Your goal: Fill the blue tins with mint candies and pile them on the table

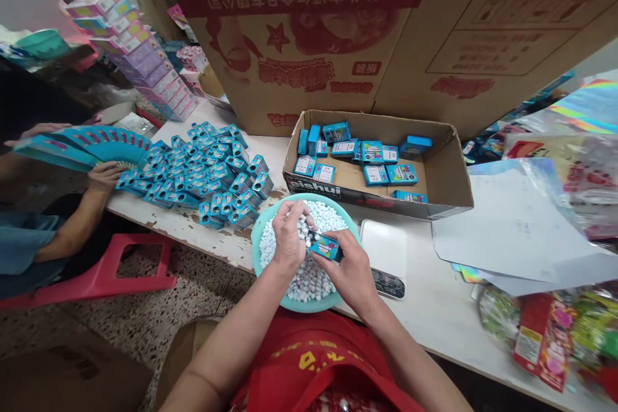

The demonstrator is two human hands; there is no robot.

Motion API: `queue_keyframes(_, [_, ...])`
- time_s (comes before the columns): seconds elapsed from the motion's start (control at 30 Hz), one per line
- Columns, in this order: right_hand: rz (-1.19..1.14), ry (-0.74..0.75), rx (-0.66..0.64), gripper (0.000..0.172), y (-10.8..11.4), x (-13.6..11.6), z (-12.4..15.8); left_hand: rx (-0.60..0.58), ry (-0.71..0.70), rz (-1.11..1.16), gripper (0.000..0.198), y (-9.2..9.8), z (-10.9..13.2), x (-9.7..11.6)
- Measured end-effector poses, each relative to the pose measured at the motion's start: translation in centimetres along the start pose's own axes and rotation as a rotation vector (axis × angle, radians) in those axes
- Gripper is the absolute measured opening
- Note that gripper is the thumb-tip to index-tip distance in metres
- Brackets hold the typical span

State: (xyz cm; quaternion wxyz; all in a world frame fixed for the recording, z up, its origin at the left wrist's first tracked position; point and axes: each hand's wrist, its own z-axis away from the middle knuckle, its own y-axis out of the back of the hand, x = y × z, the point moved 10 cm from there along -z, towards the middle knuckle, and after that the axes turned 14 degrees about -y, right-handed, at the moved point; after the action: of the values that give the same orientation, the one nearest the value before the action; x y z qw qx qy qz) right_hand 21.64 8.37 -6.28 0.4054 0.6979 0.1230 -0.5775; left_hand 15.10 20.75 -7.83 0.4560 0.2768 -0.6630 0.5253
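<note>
Likely filling: my right hand (351,267) grips the blue box (324,246); my left hand (288,238) has fingers curled round white pellets (304,230). Next calls for steady feed above the bowl (309,306).

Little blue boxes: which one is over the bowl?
The box in the right hand; the others are in the cardboard tray or left of the bowl.
</note>
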Motion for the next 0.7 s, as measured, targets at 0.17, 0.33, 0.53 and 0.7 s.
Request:
queue_keyframes(0.17, [0.003,-0.018,0.021,0.024,0.3,0.4,-0.5,-0.012,0.007,-0.027,0.028,-0.1,-0.4,-0.2])
queue_keyframes(0.33, [-0.026,-0.018,0.025,0.023,0.6,0.3,-0.5,-0.051,-0.003,-0.059,0.027,-0.5,-0.4,-0.1])
queue_keyframes(0.53, [-0.085,-0.055,0.011,0.022,0.8,0.6,-0.5,-0.090,-0.010,-0.124,0.026,-1.2,-0.1,0.1])
queue_keyframes(0.7, [-0.105,-0.057,0.005,0.022,1.1,0.2,-0.2,-0.077,0.023,-0.102,0.031,-1.6,0.4,0.5])
